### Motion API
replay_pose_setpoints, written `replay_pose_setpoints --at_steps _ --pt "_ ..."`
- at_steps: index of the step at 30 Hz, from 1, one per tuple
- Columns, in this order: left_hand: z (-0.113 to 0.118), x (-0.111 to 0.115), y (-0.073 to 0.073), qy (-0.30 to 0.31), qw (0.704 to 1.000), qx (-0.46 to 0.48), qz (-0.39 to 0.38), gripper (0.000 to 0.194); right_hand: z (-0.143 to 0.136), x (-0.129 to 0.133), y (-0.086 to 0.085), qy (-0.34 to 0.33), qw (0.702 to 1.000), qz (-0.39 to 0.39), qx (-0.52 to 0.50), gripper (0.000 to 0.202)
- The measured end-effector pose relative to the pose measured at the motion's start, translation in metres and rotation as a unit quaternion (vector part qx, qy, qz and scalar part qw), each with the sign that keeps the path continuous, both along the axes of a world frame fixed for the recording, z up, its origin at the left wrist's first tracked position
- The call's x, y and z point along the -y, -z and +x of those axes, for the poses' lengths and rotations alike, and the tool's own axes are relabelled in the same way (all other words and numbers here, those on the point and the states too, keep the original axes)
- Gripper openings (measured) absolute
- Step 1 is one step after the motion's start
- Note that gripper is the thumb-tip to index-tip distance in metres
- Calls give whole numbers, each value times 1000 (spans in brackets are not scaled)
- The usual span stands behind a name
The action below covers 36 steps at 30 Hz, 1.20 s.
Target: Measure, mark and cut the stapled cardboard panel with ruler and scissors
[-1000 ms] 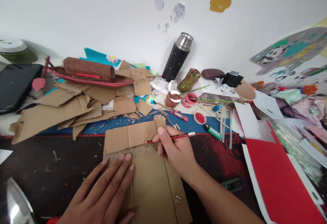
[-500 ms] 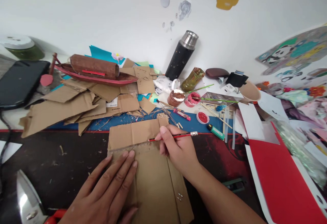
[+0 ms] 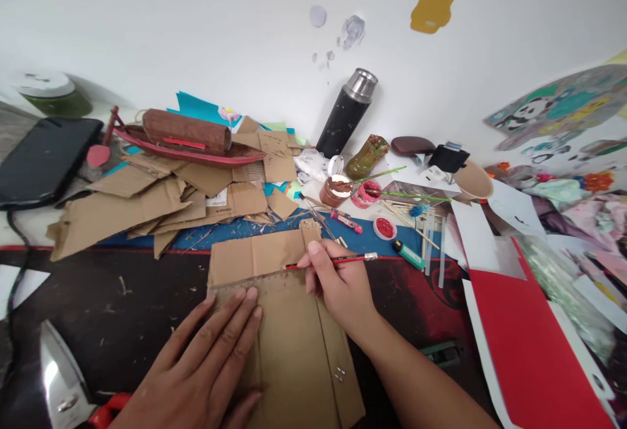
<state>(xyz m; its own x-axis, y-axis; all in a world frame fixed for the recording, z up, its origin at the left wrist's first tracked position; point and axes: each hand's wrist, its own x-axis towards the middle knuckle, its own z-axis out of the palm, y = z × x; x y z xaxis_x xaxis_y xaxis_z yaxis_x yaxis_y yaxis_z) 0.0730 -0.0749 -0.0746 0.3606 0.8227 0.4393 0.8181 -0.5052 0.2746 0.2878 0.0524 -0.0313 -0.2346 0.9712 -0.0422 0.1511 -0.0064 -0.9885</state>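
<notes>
Little has moved since the earlier frames: our view has shifted slightly and takes in more of the scissors (image 3: 61,373), while both hands sit almost where they were. From the head camera, we see the cardboard (image 3: 294,344) lying before us on the dark table (image 3: 142,308), its far end over the blue mat (image 3: 191,238). Our left hand (image 3: 210,344) lies flat, fingers stretched out together, pressing on the cardboard and grasping nothing that we can see. Our right hand (image 3: 343,285) is closed in a writing grip on the pencil (image 3: 350,259), its tip beside what looks like a clear ruler (image 3: 272,277). We judge the step to be marking a line; the next move calls for steady left-hand pressure and a tip kept against the edge.
</notes>
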Motion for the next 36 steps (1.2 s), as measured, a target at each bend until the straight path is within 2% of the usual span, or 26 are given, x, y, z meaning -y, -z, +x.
replay_pose_setpoints --at_steps 4,8,13,19,28,33,36 --pt "-1 2 -1 -4 1000 -3 -7 85 1 -2 -1 18 1000 12 -19 49" --pt "-3 3 1 0 1000 -23 -2 84 2 -2 -1 6 1000 19 -7 50" --pt "-5 -1 -1 36 997 -66 30 75 1 -3 1 -4 1000 22 8 50" --pt "3 2 -5 -12 1000 0 -8 82 2 -4 2 -9 1000 7 14 53" --pt "4 1 1 -10 1000 8 -2 84 1 -6 2 -11 999 9 31 54" --pt "-1 1 3 16 999 -31 20 87 1 -5 3 -12 999 4 36 53" --pt "-1 2 2 6 1000 -22 21 86 1 -5 2 -11 999 2 36 53"
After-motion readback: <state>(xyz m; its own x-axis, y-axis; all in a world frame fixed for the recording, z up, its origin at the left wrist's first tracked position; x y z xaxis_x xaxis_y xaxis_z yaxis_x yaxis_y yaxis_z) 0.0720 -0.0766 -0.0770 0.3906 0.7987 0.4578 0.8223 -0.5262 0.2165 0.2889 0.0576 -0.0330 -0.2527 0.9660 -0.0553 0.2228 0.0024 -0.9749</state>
